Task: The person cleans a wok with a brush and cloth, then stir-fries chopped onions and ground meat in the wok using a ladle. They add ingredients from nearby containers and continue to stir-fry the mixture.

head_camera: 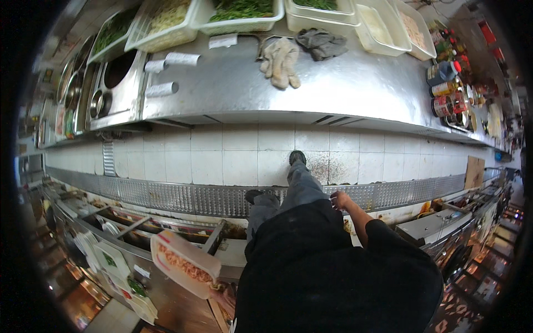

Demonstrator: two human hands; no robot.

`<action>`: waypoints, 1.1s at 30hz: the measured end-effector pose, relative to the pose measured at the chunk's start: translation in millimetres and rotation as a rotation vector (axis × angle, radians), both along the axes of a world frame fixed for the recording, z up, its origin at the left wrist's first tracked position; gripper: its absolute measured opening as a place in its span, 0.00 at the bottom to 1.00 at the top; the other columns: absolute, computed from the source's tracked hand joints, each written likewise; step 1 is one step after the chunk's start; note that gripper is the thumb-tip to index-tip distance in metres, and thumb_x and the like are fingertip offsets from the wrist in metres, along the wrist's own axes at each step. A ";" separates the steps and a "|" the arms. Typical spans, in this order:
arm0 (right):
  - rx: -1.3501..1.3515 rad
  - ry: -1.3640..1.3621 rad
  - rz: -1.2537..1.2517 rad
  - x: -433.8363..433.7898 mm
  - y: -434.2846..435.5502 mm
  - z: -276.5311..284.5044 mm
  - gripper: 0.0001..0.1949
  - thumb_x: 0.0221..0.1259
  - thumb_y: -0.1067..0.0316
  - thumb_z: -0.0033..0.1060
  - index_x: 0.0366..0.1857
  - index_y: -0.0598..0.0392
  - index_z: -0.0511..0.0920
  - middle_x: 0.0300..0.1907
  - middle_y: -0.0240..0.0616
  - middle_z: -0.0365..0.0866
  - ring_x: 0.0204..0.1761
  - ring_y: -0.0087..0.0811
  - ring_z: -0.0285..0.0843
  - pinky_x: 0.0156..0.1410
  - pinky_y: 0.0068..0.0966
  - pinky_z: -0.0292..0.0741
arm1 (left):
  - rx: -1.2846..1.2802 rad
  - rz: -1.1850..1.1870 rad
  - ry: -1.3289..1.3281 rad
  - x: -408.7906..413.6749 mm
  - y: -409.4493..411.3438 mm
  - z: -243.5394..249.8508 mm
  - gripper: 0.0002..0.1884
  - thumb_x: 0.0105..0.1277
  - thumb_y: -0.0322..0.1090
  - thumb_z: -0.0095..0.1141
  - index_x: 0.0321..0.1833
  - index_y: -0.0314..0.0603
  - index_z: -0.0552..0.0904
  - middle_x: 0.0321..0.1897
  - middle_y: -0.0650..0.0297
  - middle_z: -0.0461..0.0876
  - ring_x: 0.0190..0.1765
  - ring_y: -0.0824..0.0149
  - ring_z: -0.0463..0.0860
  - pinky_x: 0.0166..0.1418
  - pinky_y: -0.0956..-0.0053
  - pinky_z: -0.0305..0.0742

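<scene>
My left hand (pixel 225 297) grips the near end of a white plastic container (pixel 160 260). Raw minced meat (pixel 183 263) lies inside it, and the container tilts at my left side, above the counter edge. Part of that hand is hidden behind my black shirt. My right hand (pixel 340 200) hangs at my other side, empty, with its fingers loosely bent and apart.
A steel worktable (pixel 225 87) runs ahead, bearing work gloves (pixel 280 62), a dark cloth (pixel 321 43), tubs of chopped greens (pixel 241 10) and sauce bottles (pixel 442 71). A metal drain grate (pixel 166 195) crosses the tiled floor (pixel 241 162). Plates (pixel 85 249) stand left.
</scene>
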State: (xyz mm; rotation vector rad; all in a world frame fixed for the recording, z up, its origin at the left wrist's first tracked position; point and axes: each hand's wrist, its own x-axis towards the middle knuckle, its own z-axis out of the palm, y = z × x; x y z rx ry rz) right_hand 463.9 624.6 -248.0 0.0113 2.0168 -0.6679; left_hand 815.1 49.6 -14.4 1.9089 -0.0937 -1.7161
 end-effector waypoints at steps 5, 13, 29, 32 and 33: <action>-0.025 -0.012 -0.122 -54.2 46.4 -18.4 0.19 0.64 0.70 0.60 0.59 0.57 0.81 0.36 0.45 0.90 0.39 0.35 0.91 0.39 0.33 0.86 | -0.021 -0.606 0.027 -178.3 71.3 27.8 0.11 0.70 0.38 0.58 0.50 0.43 0.79 0.31 0.63 0.82 0.28 0.66 0.81 0.28 0.76 0.78; -0.455 0.074 -1.095 -144.4 93.4 103.2 0.19 0.70 0.72 0.53 0.64 0.57 0.76 0.41 0.42 0.88 0.32 0.28 0.86 0.36 0.26 0.81 | -0.373 -1.552 0.143 -543.4 229.0 54.6 0.20 0.68 0.37 0.57 0.59 0.35 0.76 0.40 0.57 0.84 0.33 0.63 0.85 0.25 0.67 0.80; -0.696 0.351 -1.292 -294.5 27.5 189.4 0.39 0.75 0.67 0.55 0.83 0.48 0.44 0.68 0.49 0.72 0.54 0.36 0.84 0.53 0.37 0.84 | -0.970 -2.685 0.177 -631.7 360.7 34.7 0.34 0.65 0.44 0.62 0.73 0.41 0.68 0.56 0.40 0.83 0.58 0.40 0.83 0.60 0.52 0.77; -0.541 0.307 -0.877 -282.9 -10.6 180.6 0.39 0.71 0.60 0.63 0.79 0.64 0.54 0.50 0.43 0.89 0.50 0.28 0.85 0.52 0.24 0.77 | -0.889 -2.422 -0.134 -544.4 244.1 -18.9 0.32 0.64 0.45 0.63 0.68 0.40 0.72 0.53 0.40 0.84 0.56 0.39 0.83 0.61 0.52 0.77; -0.522 0.292 -0.730 -280.6 -29.3 169.6 0.31 0.70 0.58 0.65 0.72 0.63 0.69 0.51 0.41 0.89 0.53 0.27 0.84 0.55 0.26 0.75 | -0.845 -2.335 -0.220 -511.2 201.6 -27.8 0.31 0.63 0.45 0.64 0.67 0.39 0.73 0.52 0.41 0.84 0.56 0.40 0.83 0.61 0.53 0.77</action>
